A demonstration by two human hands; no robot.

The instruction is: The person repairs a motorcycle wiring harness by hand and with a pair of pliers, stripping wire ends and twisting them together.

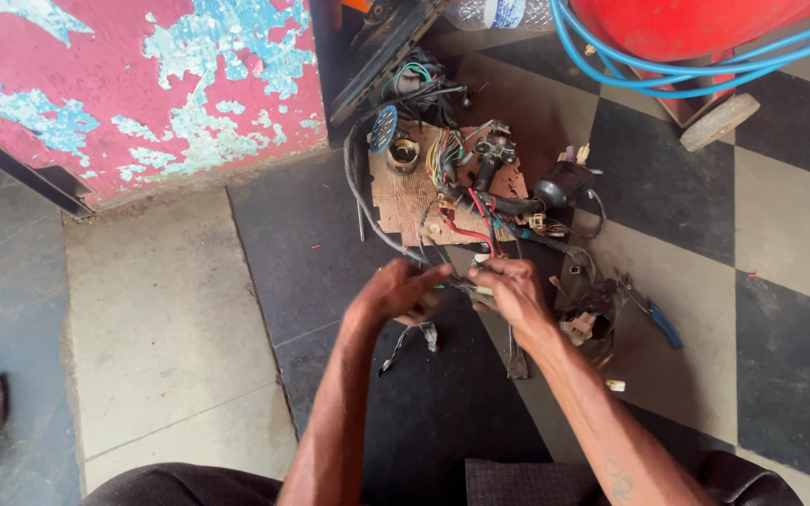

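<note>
Dark cloth over your knees (236, 487) fills the bottom edge, and both bare forearms rise from it toward the middle of the floor. Your left hand (396, 292) is curled, fingers drawn close together, its tips touching a thin bundle of wires (466, 286) that runs across to your right hand (516, 292). That hand is closed around the other end of the same bundle, knuckles up; what the fingers pinch underneath is hidden. Just below your hands a short loose strip of cable (405, 342) with a pale end lies on a black tile.

The bundle leads up into a tangled wiring harness (480, 201) of red, yellow, green and black leads with small pale plastic plugs, heaped on a ragged-edged piece of corrugated cardboard (405, 201). A round brass-coloured fitting (403, 155) sits on the cardboard's upper left, and a rounded black housing (562, 183) lies at its right. Blue-handled pliers (658, 320) rest on the floor to the right of your right wrist.

Flooring is smooth checkered tile (780, 244), grey and black, dusty. Upper left stands a red-painted wall (133, 84) with flaking pale blue patches. Coils of glossy blue hose (667, 66) wrap a red tank at upper right.
</note>
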